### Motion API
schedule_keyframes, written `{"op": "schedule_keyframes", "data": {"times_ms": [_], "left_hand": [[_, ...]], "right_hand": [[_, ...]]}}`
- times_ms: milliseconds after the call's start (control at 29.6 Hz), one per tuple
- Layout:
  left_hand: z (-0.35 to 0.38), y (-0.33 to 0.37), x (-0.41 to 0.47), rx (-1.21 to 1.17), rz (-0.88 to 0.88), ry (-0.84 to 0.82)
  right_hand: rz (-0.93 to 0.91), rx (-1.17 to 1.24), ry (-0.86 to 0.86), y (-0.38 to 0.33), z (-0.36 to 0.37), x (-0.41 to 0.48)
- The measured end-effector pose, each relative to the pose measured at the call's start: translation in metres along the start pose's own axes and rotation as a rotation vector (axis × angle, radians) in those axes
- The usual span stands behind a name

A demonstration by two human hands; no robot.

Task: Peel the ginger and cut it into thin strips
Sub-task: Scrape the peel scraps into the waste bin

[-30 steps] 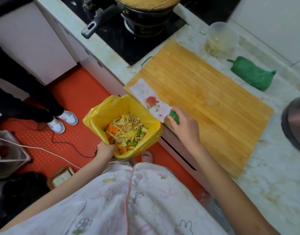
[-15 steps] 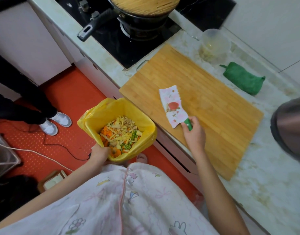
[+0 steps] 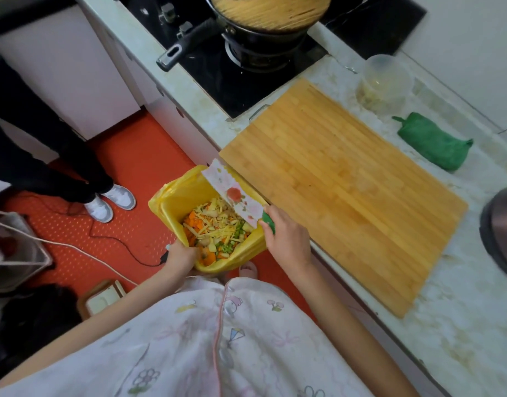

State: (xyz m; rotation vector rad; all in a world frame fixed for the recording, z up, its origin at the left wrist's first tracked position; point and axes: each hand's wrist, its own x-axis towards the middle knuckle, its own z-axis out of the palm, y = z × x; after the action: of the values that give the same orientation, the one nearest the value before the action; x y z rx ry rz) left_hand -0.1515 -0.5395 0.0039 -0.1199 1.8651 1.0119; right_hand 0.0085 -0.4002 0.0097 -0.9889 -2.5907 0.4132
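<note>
At a kitchen counter point(image 3: 476, 325), the right hand point(image 3: 288, 239) grips a floral knife point(image 3: 235, 196) over a yellow bin point(image 3: 175, 202). The left hand point(image 3: 182, 255) holds its rim.

Colour key, as I read it on my feed. Knife blade point(image 3: 235, 196): white, pink-red flower print; handle point(image 3: 268, 222) green. Bin liner point(image 3: 175, 204): yellow. Scraps point(image 3: 218, 233) inside: orange, pale yellow, green bits. Cutting board point(image 3: 347, 190): honey-brown, narrow lengthwise strips. Cloth point(image 3: 435, 141): green. Floor mat point(image 3: 126, 167): red-orange, fine dot pattern. Countertop point(image 3: 476, 325): pale marble, yellowish mottling. Hob point(image 3: 218, 81): black. Garment point(image 3: 218, 339): white, pastel cartoon print. Shoes point(image 3: 114, 200): white, grey.
</note>
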Motion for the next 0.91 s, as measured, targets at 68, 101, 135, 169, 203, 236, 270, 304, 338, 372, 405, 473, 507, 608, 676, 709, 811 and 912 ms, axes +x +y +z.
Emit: {"op": "schedule_keyframes", "data": {"times_ms": [68, 101, 135, 169, 203, 236, 270, 304, 338, 372, 405, 473, 507, 608, 676, 709, 811, 912], "left_hand": [[-0.002, -0.001, 0.001, -0.005, -0.001, 0.002], [-0.002, -0.001, 0.002, -0.009, -0.002, -0.002], [-0.002, -0.001, 0.001, -0.013, -0.005, -0.004], [-0.002, -0.002, 0.001, -0.019, -0.006, -0.006], [-0.002, -0.002, 0.0, -0.026, -0.005, -0.007], [-0.002, -0.002, -0.001, -0.026, -0.006, -0.004], [-0.002, -0.002, -0.002, -0.021, -0.009, 0.001], [-0.002, -0.001, -0.002, -0.015, -0.009, 0.004], [-0.003, -0.001, -0.002, -0.013, -0.01, 0.004], [-0.003, -0.001, -0.002, -0.013, -0.011, 0.001], [-0.003, 0.001, -0.003, -0.008, -0.013, -0.007], [-0.005, 0.001, -0.004, 0.008, -0.015, -0.012], [-0.005, 0.001, -0.003, 0.021, -0.013, -0.013], [-0.009, 0.001, -0.002, 0.043, -0.031, -0.016], [-0.01, 0.001, -0.004, 0.029, -0.046, -0.025], [-0.009, 0.002, -0.006, 0.025, -0.052, -0.028], [-0.008, 0.004, -0.008, 0.022, -0.059, -0.025], [-0.007, 0.004, -0.007, 0.01, -0.06, -0.033]], "right_hand": [[-0.123, -0.145, 0.021, 0.004, -0.002, 0.005], [-0.149, -0.164, 0.044, 0.006, -0.003, 0.007], [-0.164, -0.163, 0.063, 0.007, -0.003, 0.009], [-0.196, -0.175, 0.068, 0.007, -0.003, 0.01], [-0.246, -0.208, 0.049, 0.007, -0.003, 0.012], [-0.285, -0.231, 0.028, 0.008, -0.004, 0.013], [-0.269, -0.21, 0.003, 0.008, -0.005, 0.014], [-0.182, -0.133, -0.02, 0.008, -0.008, 0.014], [-0.041, -0.019, -0.027, 0.009, -0.012, 0.015], [0.126, 0.086, -0.019, 0.012, -0.017, 0.016], [0.3, 0.167, -0.003, 0.017, -0.021, 0.017], [0.585, 0.206, 0.067, 0.037, -0.028, 0.017], [0.697, 0.182, 0.111, 0.048, -0.034, 0.016], [0.908, 0.123, 0.219, 0.076, -0.042, 0.01], [0.937, 0.079, 0.204, 0.083, -0.042, 0.006], [0.926, 0.066, 0.187, 0.085, -0.042, 0.005], [0.855, 0.077, 0.101, 0.08, -0.038, 0.008], [0.752, 0.178, -0.033, 0.063, -0.023, 0.003]]}}
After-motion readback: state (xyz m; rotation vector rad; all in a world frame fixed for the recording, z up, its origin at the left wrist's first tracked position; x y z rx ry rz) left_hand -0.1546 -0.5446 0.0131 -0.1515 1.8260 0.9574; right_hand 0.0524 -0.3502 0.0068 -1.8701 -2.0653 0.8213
